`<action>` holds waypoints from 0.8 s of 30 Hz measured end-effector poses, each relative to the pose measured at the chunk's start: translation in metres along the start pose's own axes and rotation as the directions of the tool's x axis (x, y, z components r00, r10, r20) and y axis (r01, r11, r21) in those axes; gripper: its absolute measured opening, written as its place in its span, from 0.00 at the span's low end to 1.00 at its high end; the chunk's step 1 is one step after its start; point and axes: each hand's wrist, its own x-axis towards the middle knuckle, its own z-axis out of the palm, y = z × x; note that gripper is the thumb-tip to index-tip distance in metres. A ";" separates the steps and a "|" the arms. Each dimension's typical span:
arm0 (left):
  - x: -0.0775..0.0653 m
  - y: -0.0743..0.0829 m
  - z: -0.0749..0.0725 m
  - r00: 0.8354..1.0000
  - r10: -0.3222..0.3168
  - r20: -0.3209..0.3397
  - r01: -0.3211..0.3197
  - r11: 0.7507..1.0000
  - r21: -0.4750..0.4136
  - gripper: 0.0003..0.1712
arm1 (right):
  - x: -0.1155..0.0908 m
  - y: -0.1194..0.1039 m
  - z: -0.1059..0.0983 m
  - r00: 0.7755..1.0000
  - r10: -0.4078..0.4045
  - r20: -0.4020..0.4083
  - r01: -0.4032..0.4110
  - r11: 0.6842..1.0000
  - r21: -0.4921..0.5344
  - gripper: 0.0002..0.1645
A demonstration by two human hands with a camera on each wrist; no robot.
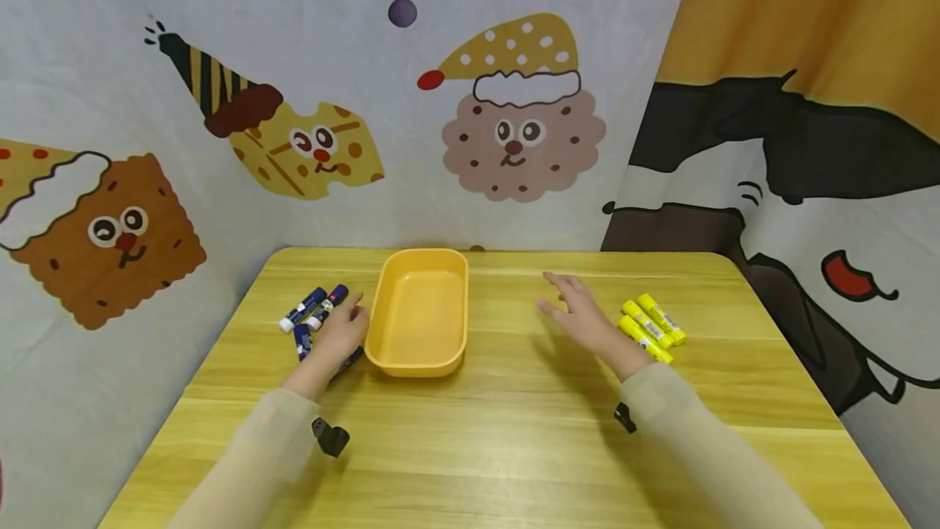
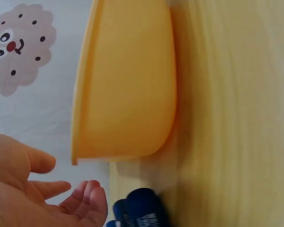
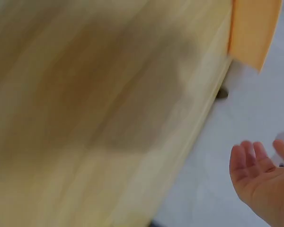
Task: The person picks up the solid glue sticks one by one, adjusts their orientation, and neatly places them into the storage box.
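My left hand [image 1: 339,337] hovers beside the left wall of an orange-yellow plastic basin [image 1: 416,371], its fingers relaxed and holding nothing. Under and around that hand lie several dark blue tubes [image 1: 303,310] that look like glue sticks, partly hidden by it. In the left wrist view, loosely bent fingers [image 2: 87,201] are apart from the basin and near the blue tube ends [image 2: 149,208]. My right hand [image 1: 583,318] is held over the table, fingers spread and nothing in them. Just right of it lie 3 bright yellow tubes [image 1: 662,319], side by side.
The wooden table [image 1: 470,455] ends at a wall hung with a cartoon-print cloth [image 1: 396,219]. Between the basin and my right hand runs bare tabletop. Small dark cameras [image 1: 330,437] sit at both wrists.
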 end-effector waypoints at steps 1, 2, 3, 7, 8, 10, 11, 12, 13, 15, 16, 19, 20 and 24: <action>-0.001 -0.002 0.001 1.000 -0.009 -0.004 0.009 1.000 -0.005 0.32 | 0.003 -0.005 0.007 1.000 0.024 0.009 -0.024 0.999 0.049 0.37; -0.002 -0.004 0.002 1.000 -0.015 -0.008 0.015 1.000 -0.006 0.31 | 0.006 -0.009 0.014 0.999 0.049 0.019 -0.050 0.994 0.092 0.36; -0.002 -0.006 0.003 1.000 -0.024 -0.012 0.024 1.000 -0.009 0.31 | 0.008 -0.014 0.021 0.996 0.077 0.039 -0.081 0.987 0.140 0.35; -0.004 -0.011 0.006 0.999 -0.047 -0.015 0.046 0.995 -0.083 0.29 | 0.017 -0.031 0.044 0.978 0.165 0.128 -0.200 0.914 0.352 0.33; -0.004 -0.012 0.007 0.999 -0.052 -0.013 0.050 0.993 -0.108 0.29 | 0.018 -0.037 0.047 0.970 0.186 0.156 -0.235 0.882 0.408 0.33; -0.005 -0.013 0.008 0.998 -0.067 0.004 0.067 0.985 -0.157 0.29 | 0.018 -0.051 0.051 0.954 0.216 0.209 -0.294 0.812 0.505 0.33; -0.006 -0.013 0.008 0.997 -0.077 0.014 0.078 0.980 -0.183 0.29 | 0.020 -0.054 0.056 0.946 0.239 0.220 -0.322 0.781 0.535 0.33; -0.006 -0.013 0.008 0.996 -0.088 0.022 0.090 0.976 -0.198 0.29 | 0.023 -0.057 0.062 0.941 0.253 0.226 -0.338 0.756 0.560 0.33; -0.007 -0.013 0.008 0.995 -0.099 0.033 0.104 0.970 -0.218 0.29 | 0.026 -0.059 0.067 0.937 0.260 0.235 -0.350 0.734 0.583 0.33; -0.008 -0.013 0.008 0.992 -0.121 0.046 0.129 0.962 -0.241 0.29 | 0.031 -0.061 0.079 0.931 0.276 0.240 -0.365 0.703 0.610 0.32; -0.009 -0.012 0.008 0.991 -0.126 0.045 0.133 0.958 -0.252 0.28 | 0.034 -0.060 0.086 0.931 0.282 0.231 -0.364 0.690 0.626 0.32; -0.009 -0.012 0.009 0.990 -0.128 0.051 0.138 0.951 -0.278 0.28 | 0.039 -0.065 0.098 0.931 0.298 0.213 -0.361 0.649 0.670 0.32; -0.009 -0.012 0.010 0.991 -0.125 0.051 0.135 0.950 -0.282 0.28 | 0.040 -0.068 0.100 0.930 0.305 0.206 -0.360 0.638 0.681 0.32; -0.010 -0.010 0.011 0.992 -0.112 0.049 0.122 0.952 -0.281 0.27 | 0.044 -0.073 0.107 0.925 0.340 0.170 -0.354 0.608 0.711 0.31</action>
